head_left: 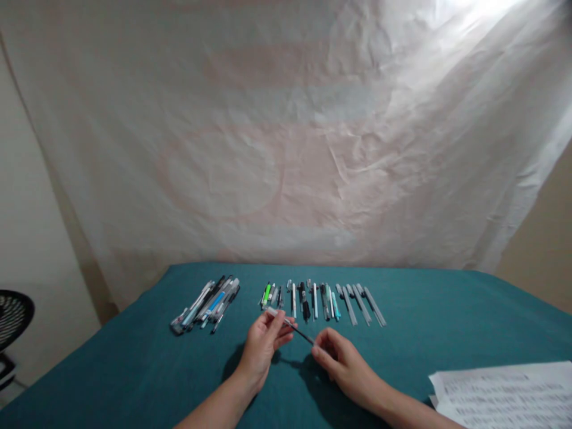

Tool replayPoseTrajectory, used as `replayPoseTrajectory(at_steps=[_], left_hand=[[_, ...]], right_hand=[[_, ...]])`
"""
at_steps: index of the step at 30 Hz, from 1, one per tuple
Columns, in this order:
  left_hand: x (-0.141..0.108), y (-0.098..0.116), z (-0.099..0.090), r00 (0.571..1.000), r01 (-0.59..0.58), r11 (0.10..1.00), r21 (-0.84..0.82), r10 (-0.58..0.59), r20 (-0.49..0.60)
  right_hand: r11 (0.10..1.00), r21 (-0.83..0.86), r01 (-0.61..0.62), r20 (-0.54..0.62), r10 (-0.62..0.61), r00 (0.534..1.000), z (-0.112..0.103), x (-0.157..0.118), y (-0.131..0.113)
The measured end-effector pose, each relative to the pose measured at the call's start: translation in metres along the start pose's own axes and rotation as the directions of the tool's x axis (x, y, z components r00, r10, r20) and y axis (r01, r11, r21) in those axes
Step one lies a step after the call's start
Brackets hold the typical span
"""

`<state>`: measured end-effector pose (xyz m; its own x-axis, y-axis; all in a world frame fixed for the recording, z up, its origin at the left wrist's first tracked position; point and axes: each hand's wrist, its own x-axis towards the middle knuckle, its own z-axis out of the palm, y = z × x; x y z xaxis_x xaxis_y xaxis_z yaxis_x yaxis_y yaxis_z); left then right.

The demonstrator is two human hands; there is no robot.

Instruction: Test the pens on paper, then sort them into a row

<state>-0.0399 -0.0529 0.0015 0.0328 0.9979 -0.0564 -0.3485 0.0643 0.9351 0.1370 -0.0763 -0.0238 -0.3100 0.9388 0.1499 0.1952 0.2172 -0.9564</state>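
Above the teal cloth, a slim pen point(301, 333) stretches between my two hands, with a thin dark shaft and a clear, whitish end at the left. My left hand point(260, 348) pinches it near that pale end, thumb against the fingers. Farther right, my right hand point(343, 362) closes thumb and fingertips on the other end, which the fingers partly hide. Whether the dark shaft is a bare refill or part of the barrel, I cannot tell. Just beyond my hands lie pens in small groups, among them a bright green one point(266, 294) and a black one point(304, 304).
A heap of mixed pens point(210, 304) lies at the left on the teal tablecloth point(134, 357). Several clear pens point(361, 307) end the row on the right. Printed paper sheets point(504, 393) cover the near right corner. A black chair point(13, 319) stands off the table's left side.
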Motion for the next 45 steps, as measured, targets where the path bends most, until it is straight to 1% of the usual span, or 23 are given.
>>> replayPoseTrajectory(at_steps=[4, 7, 10, 13, 15, 17, 18, 19, 20, 22, 24, 25, 26, 27, 36, 39, 41, 42, 43, 44, 45], left_hand=[[-0.001, 0.001, -0.001, 1.000, 0.008, 0.999, 0.037, -0.009, 0.019], [0.000, 0.001, -0.003, 0.999, -0.004, 1.000, 0.031, 0.003, 0.032], [0.004, 0.003, -0.007, 1.000, -0.030, 1.000, -0.005, 0.030, -0.008], [0.010, 0.010, -0.014, 0.992, -0.107, 0.994, -0.028, 0.105, -0.068], [0.016, 0.017, -0.021, 0.978, -0.172, 0.984, 0.036, 0.175, -0.113], [0.023, 0.025, -0.031, 0.971, -0.192, 0.956, 0.224, 0.218, -0.099], [0.026, 0.030, -0.037, 0.975, -0.181, 0.914, 0.362, 0.216, -0.057], [0.028, 0.033, -0.044, 0.980, -0.168, 0.844, 0.509, 0.197, -0.003], [0.030, 0.037, -0.051, 0.984, -0.161, 0.747, 0.645, 0.174, 0.043], [0.032, 0.040, -0.066, 0.988, -0.143, 0.494, 0.858, 0.121, 0.095], [0.033, 0.040, -0.077, 0.990, -0.128, 0.232, 0.964, 0.087, 0.111], [0.033, 0.039, -0.082, 0.990, -0.123, 0.136, 0.983, 0.082, 0.112], [0.033, 0.037, -0.085, 0.990, -0.119, 0.069, 0.991, 0.086, 0.113], [0.033, 0.036, -0.087, 0.989, -0.115, 0.030, 0.993, 0.099, 0.111], [0.035, 0.026, -0.083, 0.975, -0.107, -0.082, 0.991, 0.185, 0.121], [0.033, 0.028, -0.081, 0.971, -0.103, -0.097, 0.990, 0.206, 0.121], [0.030, 0.033, -0.077, 0.964, -0.090, -0.109, 0.990, 0.239, 0.114], [0.027, 0.037, -0.073, 0.959, -0.094, -0.097, 0.991, 0.260, 0.117], [0.025, 0.040, -0.068, 0.955, -0.111, -0.064, 0.992, 0.269, 0.124], [0.022, 0.043, -0.062, 0.955, -0.152, 0.013, 0.988, 0.261, 0.143], [0.018, 0.045, -0.054, 0.960, -0.199, 0.138, 0.970, 0.225, 0.165]], right_hand=[[0.999, 0.034, -0.010, 0.042, 0.008, 0.999, 0.000, -0.002, -0.005], [0.998, 0.059, -0.026, 0.077, 0.021, 0.997, 0.000, -0.002, -0.007], [0.998, 0.058, -0.025, 0.082, 0.021, 0.996, 0.000, -0.002, -0.007], [0.998, 0.057, -0.031, 0.095, 0.026, 0.995, -0.001, -0.002, -0.004], [0.997, 0.067, -0.035, 0.105, 0.028, 0.994, -0.001, -0.001, -0.002], [0.995, 0.084, -0.046, 0.112, 0.037, 0.993, 0.000, -0.001, -0.002], [0.994, 0.092, -0.052, 0.115, 0.042, 0.992, 0.000, -0.001, -0.002], [0.994, 0.097, -0.057, 0.120, 0.045, 0.992, 0.000, -0.001, -0.002], [0.993, 0.099, -0.059, 0.124, 0.046, 0.991, 0.000, -0.001, -0.002], [0.994, 0.097, -0.057, 0.128, 0.045, 0.991, 0.000, -0.002, -0.001], [0.994, 0.093, -0.056, 0.125, 0.044, 0.991, 0.000, -0.002, -0.001], [0.995, 0.089, -0.055, 0.122, 0.044, 0.992, 0.000, -0.001, -0.001], [0.995, 0.086, -0.052, 0.120, 0.042, 0.992, 0.000, -0.001, -0.001], [0.995, 0.084, -0.050, 0.120, 0.039, 0.992, 0.000, -0.001, 0.000], [0.994, 0.081, -0.072, 0.134, 0.061, 0.989, 0.002, -0.001, 0.001], [0.993, 0.086, -0.077, 0.129, 0.066, 0.989, 0.002, -0.001, 0.000], [0.993, 0.086, -0.081, 0.121, 0.070, 0.990, 0.002, -0.001, -0.001], [0.993, 0.087, -0.080, 0.118, 0.069, 0.991, 0.002, -0.001, -0.001], [0.993, 0.088, -0.078, 0.117, 0.068, 0.991, 0.003, -0.001, -0.001], [0.993, 0.090, -0.077, 0.114, 0.067, 0.991, 0.003, -0.001, -0.002], [0.993, 0.092, -0.077, 0.113, 0.066, 0.991, 0.003, -0.001, -0.002]])
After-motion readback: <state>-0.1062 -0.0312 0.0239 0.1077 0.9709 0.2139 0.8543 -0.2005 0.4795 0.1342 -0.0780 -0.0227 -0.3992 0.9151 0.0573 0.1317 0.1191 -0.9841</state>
